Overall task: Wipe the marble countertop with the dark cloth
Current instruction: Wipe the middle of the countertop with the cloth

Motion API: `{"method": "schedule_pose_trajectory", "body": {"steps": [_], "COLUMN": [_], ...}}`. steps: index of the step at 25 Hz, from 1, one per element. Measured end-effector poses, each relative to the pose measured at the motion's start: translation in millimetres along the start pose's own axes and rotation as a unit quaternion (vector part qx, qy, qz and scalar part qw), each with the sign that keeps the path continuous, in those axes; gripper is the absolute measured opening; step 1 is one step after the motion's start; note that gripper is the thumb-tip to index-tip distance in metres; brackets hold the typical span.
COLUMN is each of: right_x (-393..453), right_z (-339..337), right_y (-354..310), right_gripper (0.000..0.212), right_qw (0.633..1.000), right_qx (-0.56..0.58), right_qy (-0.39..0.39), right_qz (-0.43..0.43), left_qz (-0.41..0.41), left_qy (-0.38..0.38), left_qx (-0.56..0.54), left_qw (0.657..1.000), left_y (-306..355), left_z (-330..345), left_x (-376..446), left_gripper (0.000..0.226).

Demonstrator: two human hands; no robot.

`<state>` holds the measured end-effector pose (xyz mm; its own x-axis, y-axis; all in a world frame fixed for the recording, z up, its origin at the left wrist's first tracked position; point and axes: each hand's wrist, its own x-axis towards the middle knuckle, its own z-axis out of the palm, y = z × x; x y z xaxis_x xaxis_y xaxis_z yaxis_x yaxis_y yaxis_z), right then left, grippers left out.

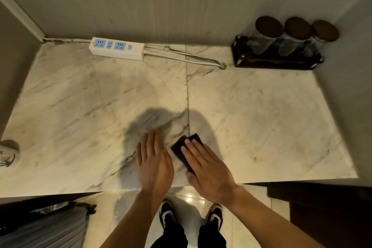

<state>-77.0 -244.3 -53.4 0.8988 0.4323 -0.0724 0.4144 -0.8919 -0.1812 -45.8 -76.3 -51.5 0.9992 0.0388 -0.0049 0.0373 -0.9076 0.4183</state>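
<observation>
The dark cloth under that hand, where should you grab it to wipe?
Press flat on top from above, as the right hand does. The dark cloth lies folded and thin on the marble countertop, so a spread palm probably holds it better than pinching an edge.

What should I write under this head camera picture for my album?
Right hand presses the dark cloth flat on the marble countertop, with the left hand beside it.

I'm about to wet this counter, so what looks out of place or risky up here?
The power strip lies flat on the countertop by the back wall, its cable trailing loose across the marble. The cloth under the right hand is far from it.
</observation>
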Motion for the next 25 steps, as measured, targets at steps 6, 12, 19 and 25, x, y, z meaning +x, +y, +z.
{"method": "schedule_pose_trajectory", "body": {"steps": [6, 12, 19, 25], "right_x": [7.2, 39.7, 73.6, 104.5], "right_z": [-11.5, -23.1, -30.4, -35.7], "right_y": [50.7, 86.0, 111.7, 128.8], "right_gripper": [0.069, 0.069, 0.069, 0.070], "right_qw": [0.990, 0.988, 0.991, 0.991], "right_qx": [-0.045, -0.047, -0.031, -0.045], "right_qy": [-0.071, -0.076, -0.057, -0.071], "right_qz": [-0.113, -0.125, -0.120, -0.100], "left_qz": [-0.009, -0.009, -0.006, -0.011], "left_qy": [0.006, 0.009, -0.032, -0.026], "left_qx": [-0.026, -0.014, 0.064, 0.090], "left_qw": [1.000, 1.000, 0.997, 0.996], "left_y": [24.2, 39.7, 43.1, 45.5], "left_z": [13.7, 21.2, 30.0, 32.4], "left_x": [0.1, 10.0, 15.3, 17.0], "left_gripper": [0.053, 0.051, 0.059, 0.059]}}
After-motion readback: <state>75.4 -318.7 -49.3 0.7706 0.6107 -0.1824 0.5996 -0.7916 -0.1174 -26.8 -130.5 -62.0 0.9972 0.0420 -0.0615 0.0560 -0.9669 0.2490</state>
